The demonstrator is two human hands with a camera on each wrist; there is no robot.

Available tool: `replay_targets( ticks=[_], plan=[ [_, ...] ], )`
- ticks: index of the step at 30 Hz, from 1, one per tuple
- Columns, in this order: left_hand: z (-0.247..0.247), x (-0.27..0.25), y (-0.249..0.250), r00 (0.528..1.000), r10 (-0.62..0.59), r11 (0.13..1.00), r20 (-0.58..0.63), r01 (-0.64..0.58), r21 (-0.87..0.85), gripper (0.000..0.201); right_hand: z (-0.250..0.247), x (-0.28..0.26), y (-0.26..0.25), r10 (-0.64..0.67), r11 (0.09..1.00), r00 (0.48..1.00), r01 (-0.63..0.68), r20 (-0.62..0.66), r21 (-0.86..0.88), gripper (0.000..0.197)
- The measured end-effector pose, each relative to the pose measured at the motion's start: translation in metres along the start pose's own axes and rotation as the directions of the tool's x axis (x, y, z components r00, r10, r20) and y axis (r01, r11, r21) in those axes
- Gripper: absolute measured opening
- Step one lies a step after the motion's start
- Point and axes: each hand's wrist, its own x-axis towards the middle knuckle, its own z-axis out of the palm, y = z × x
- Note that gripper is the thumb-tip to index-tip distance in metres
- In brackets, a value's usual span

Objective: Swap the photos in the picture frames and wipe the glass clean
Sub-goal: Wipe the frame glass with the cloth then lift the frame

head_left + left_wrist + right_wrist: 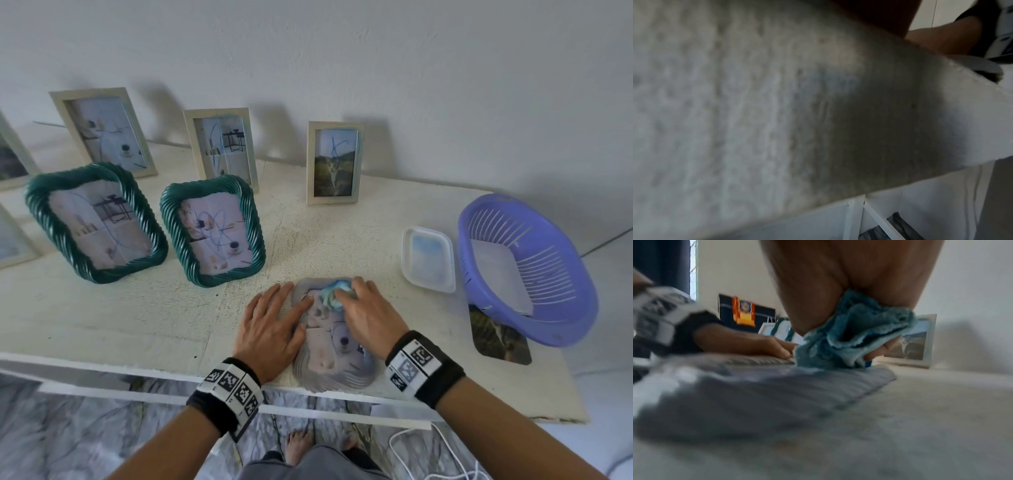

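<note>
Grey ribbed frame (334, 373) lay flat, face up, at the near edge of the white table (137, 318), its lower rim just at the edge. Left hand (274, 329) rested flat on the frame's left side, fingers straight and spread, pressing down, grasping nothing. Right hand (366, 315) was curled round a bunched blue cloth (334, 291), which touched the upper part of the glass; the right wrist view showed the cloth (849, 337) squeezed under the palm and fingers, in contact with the frame (756, 386). Left wrist view was blurred, mostly table surface.

To the right, a loose photo (500, 335) lay on the table, partly under a purple basket (534, 274). Just left of the basket sat a white shallow tray (430, 258).

Further back on the left stood two green twisted-rim frames (96, 222) (212, 229), tilted back, glass marked with blue scribbles. Behind them, near the wall, three pale rectangular frames (102, 132) (222, 147) (334, 162) stood upright, also scribbled. More frames were cut off at the left border.
</note>
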Motion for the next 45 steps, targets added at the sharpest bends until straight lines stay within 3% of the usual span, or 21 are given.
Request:
replay_targets(
  ticks=[2,5,7,10,14,19,21,28,35,42,45],
  plan=[
    [0.0,-0.001,0.0,1.0,-0.007,1.0,-0.002,0.007,0.003,0.05,0.003,-0.006,-0.011,0.001,0.999,1.0,-0.001,-0.002,0.054,0.035],
    [0.0,-0.001,0.0,1.0,-0.004,1.0,-0.01,0.004,-0.004,0.05,0.005,-0.034,-0.024,-0.131,0.983,0.99,0.122,0.058,0.138,0.029],
    [0.0,0.0,-0.001,1.0,0.0,1.0,-0.016,0.0,-0.012,0.049,0.0,-0.038,-0.02,-0.186,0.979,0.978,0.176,0.098,0.104,0.029],
    [0.001,0.0,-0.002,1.0,0.002,1.0,-0.018,-0.002,-0.012,0.049,-0.009,-0.017,0.0,-0.112,0.993,0.991,0.115,0.079,-0.024,0.038],
    [0.001,0.0,0.0,1.0,-0.004,1.0,-0.016,0.004,-0.001,0.05,-0.01,-0.006,-0.002,0.014,0.999,0.999,-0.013,0.032,-0.039,0.038],
    [0.002,0.0,0.001,1.0,-0.012,1.0,-0.022,0.012,0.018,0.051,-0.001,-0.053,-0.017,-0.206,0.976,0.969,0.195,0.138,0.092,0.03],
    [0.001,0.0,0.0,1.0,-0.009,1.0,-0.019,0.009,0.022,0.051,-0.003,-0.052,-0.01,-0.238,0.971,0.958,0.232,0.163,0.058,0.031],
    [0.002,-0.001,0.001,1.0,-0.007,1.0,-0.005,0.007,0.011,0.051,-0.019,-0.007,0.002,-0.024,0.993,0.997,0.032,0.073,-0.11,0.035],
    [0.004,-0.002,0.002,1.0,-0.009,1.0,-0.021,0.009,0.013,0.051,-0.009,-0.066,-0.027,-0.076,0.994,0.977,0.091,0.199,-0.068,0.035],
    [0.006,0.0,-0.001,1.0,0.002,1.0,-0.018,-0.002,0.006,0.052,-0.013,-0.019,-0.016,0.047,0.985,0.997,-0.038,0.053,-0.166,0.031],
    [0.006,0.0,0.0,1.0,0.001,1.0,-0.023,-0.001,0.012,0.052,-0.016,-0.02,-0.021,0.071,0.98,0.996,-0.058,0.059,-0.191,0.029]
  ],
)
